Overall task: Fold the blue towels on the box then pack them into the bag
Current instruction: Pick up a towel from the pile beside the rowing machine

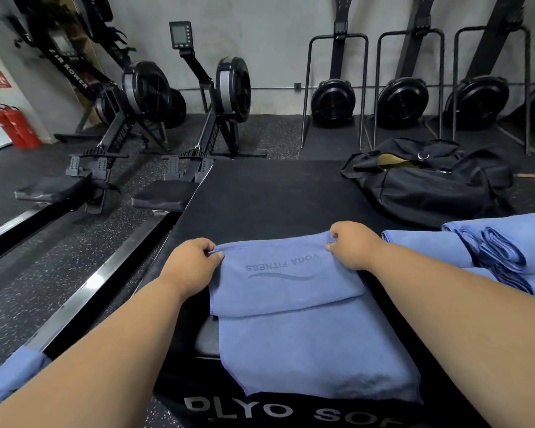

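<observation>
At centre frame, the far corners of the soft blue microfibre towel point(286, 282) are pinched by the left hand point(189, 267) and right hand point(351, 246), apparently to square the fold on the black padded box point(260, 199).

A gym, shown by rowing machines point(179, 97) lined along the grey wall point(275, 41) (one marked AIR ROWER), speckled rubber flooring point(44, 273) laid beneath them
</observation>
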Demonstrator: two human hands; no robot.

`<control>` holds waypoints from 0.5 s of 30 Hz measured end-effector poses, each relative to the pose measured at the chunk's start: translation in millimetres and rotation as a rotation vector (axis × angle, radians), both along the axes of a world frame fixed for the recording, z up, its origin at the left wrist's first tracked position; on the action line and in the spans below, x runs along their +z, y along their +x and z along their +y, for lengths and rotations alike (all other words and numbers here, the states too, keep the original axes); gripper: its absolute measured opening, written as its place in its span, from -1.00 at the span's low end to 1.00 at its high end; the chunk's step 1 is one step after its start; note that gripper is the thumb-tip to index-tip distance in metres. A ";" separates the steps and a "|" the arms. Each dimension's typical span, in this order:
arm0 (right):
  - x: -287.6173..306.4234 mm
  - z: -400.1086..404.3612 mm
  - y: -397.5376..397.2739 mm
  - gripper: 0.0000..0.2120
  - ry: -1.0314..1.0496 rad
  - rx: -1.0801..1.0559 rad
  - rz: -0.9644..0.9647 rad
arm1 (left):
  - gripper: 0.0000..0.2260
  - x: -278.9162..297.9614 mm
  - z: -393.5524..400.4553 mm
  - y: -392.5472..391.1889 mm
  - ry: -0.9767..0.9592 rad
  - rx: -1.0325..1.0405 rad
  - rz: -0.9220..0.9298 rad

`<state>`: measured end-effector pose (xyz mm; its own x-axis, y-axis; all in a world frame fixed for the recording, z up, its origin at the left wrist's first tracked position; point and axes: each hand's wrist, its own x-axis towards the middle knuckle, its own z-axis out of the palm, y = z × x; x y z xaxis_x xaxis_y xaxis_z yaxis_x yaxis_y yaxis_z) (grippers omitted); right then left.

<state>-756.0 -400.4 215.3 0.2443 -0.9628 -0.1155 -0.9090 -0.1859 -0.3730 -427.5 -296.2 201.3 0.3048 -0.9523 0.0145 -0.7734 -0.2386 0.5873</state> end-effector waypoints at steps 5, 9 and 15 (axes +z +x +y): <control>91.2 11.3 6.5 -0.82 -0.326 -0.061 -0.443 | -0.83 97.1 2.3 -1.5 -0.376 0.059 0.143; 163.8 48.7 -0.5 -0.93 -0.516 -0.025 -0.671 | -0.83 170.1 29.7 -4.1 -0.608 0.041 0.300; 139.2 129.6 -27.0 -0.86 -0.375 0.035 -0.467 | -0.82 147.9 99.6 -2.1 -0.368 -0.051 0.133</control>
<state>-783.0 -270.8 354.5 0.2194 -0.9077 0.3577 -0.6556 -0.4087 -0.6350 -429.7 -196.6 349.2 0.2800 -0.9045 0.3216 -0.6900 0.0433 0.7225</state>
